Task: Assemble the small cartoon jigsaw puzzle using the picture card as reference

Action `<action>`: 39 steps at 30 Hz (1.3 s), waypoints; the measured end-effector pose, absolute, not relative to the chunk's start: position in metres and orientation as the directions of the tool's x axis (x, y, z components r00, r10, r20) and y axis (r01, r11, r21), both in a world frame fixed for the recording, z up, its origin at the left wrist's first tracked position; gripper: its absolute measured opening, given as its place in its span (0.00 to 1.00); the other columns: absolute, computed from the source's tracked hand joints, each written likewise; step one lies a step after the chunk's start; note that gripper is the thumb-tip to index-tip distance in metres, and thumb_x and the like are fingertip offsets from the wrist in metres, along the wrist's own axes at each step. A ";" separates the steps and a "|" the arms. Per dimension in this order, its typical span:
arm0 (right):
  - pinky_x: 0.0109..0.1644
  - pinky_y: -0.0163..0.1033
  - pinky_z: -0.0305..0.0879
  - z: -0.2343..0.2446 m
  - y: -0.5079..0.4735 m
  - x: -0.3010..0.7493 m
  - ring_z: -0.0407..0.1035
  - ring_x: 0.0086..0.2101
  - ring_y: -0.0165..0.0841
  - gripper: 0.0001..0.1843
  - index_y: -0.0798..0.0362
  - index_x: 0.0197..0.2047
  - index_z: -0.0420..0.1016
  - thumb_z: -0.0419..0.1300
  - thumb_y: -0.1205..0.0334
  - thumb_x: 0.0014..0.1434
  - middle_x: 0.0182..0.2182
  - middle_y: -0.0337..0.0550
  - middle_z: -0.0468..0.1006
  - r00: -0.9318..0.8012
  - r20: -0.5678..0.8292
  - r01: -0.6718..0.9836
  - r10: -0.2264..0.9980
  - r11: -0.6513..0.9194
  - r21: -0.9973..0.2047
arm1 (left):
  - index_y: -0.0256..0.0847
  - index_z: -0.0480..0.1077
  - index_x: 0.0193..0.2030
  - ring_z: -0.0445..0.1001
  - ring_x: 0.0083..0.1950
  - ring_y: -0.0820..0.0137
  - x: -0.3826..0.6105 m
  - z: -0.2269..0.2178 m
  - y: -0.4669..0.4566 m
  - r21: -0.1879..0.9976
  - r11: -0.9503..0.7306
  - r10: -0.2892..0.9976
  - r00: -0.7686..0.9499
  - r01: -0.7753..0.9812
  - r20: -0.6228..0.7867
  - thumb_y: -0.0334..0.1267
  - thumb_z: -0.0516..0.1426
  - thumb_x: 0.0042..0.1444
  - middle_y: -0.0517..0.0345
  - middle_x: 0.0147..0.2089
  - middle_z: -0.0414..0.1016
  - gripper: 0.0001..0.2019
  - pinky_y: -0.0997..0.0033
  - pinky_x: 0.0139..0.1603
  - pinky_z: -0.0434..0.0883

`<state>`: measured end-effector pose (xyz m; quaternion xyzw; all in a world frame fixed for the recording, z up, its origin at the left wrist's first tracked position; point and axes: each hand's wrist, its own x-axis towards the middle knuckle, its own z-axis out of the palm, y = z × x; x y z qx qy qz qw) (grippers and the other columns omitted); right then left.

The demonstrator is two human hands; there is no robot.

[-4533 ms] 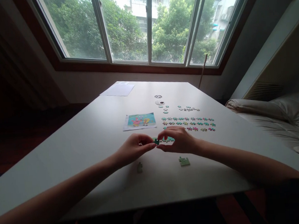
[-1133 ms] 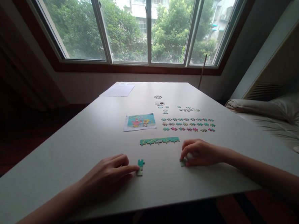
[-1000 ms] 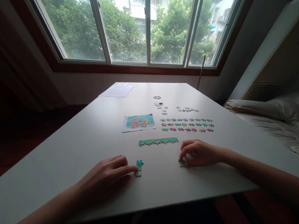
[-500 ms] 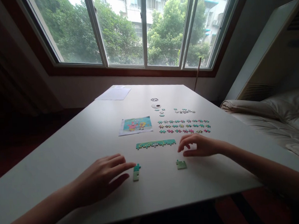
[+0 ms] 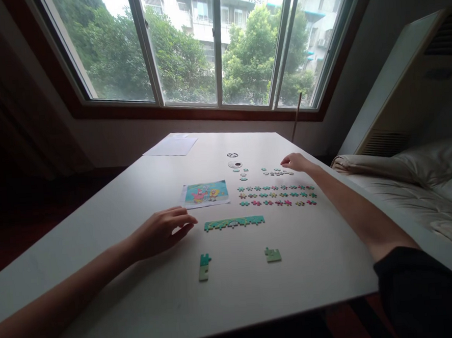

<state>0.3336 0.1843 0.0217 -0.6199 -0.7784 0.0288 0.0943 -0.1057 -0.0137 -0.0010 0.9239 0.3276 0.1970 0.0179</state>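
Observation:
My left hand rests on the white table with fingers spread, just left of a joined green strip of puzzle pieces. My right hand reaches far across to a small cluster of loose pieces; its fingers curl down over them, and what they hold, if anything, is hidden. Two small joined pieces lie near me on the left, and another small green chunk lies near me on the right. Rows of loose coloured pieces sit between my hands.
A cartoon reference picture lies left of the rows. Two small round objects and a sheet of paper are farther back. A bed with pillows adjoins the table's right side. Windows fill the far wall.
My right hand left the green chunk near the table's front and stretched out to the far cluster of pieces. My left hand lifted off the two joined pieces and moved toward the strip.

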 end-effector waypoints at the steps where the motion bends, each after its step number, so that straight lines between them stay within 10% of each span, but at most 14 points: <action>1: 0.40 0.34 0.65 0.020 0.188 0.333 0.72 0.36 0.34 0.11 0.58 0.39 0.77 0.57 0.62 0.58 0.37 0.49 0.79 -0.190 0.094 0.967 0.977 0.203 -0.156 | 0.40 0.72 0.41 0.70 0.33 0.73 -0.107 -0.003 -0.015 0.191 -0.777 0.626 0.707 0.600 0.329 0.33 0.48 0.61 0.54 0.34 0.73 0.12 0.76 0.32 0.67; 13: 0.46 0.45 0.67 0.006 0.209 0.320 0.68 0.43 0.35 0.15 0.55 0.49 0.68 0.53 0.58 0.62 0.48 0.46 0.69 -0.114 -0.104 0.983 0.988 0.097 -0.154 | 0.39 0.73 0.40 0.70 0.32 0.73 -0.113 -0.009 -0.015 0.259 -0.742 0.669 0.666 0.618 0.328 0.34 0.47 0.61 0.54 0.34 0.72 0.13 0.77 0.32 0.67; 23: 0.44 0.39 0.66 0.023 0.187 0.297 0.70 0.40 0.36 0.09 0.61 0.36 0.74 0.59 0.63 0.56 0.37 0.51 0.76 -0.205 0.112 0.927 0.972 0.230 -0.297 | 0.37 0.73 0.39 0.69 0.31 0.74 -0.108 -0.009 -0.017 0.351 -0.715 0.699 0.631 0.605 0.337 0.35 0.48 0.61 0.54 0.33 0.72 0.12 0.78 0.31 0.67; 32: 0.37 0.33 0.68 0.019 0.083 0.180 0.71 0.32 0.26 0.12 0.60 0.38 0.75 0.60 0.60 0.54 0.32 0.44 0.78 -0.775 0.170 0.367 0.609 0.652 -0.663 | 0.36 0.74 0.34 0.65 0.26 0.76 -0.081 -0.005 -0.032 0.560 -0.560 0.827 0.459 0.611 0.326 0.40 0.53 0.58 0.57 0.29 0.74 0.11 0.78 0.25 0.64; 39: 0.33 0.33 0.68 0.014 0.032 0.144 0.71 0.28 0.26 0.15 0.60 0.40 0.75 0.63 0.59 0.52 0.26 0.42 0.77 -0.842 0.178 0.142 0.508 0.528 -0.837 | 0.34 0.74 0.34 0.68 0.29 0.72 -0.070 -0.003 -0.039 0.828 -0.306 0.906 0.410 0.471 0.101 0.47 0.56 0.54 0.56 0.28 0.73 0.15 0.73 0.30 0.68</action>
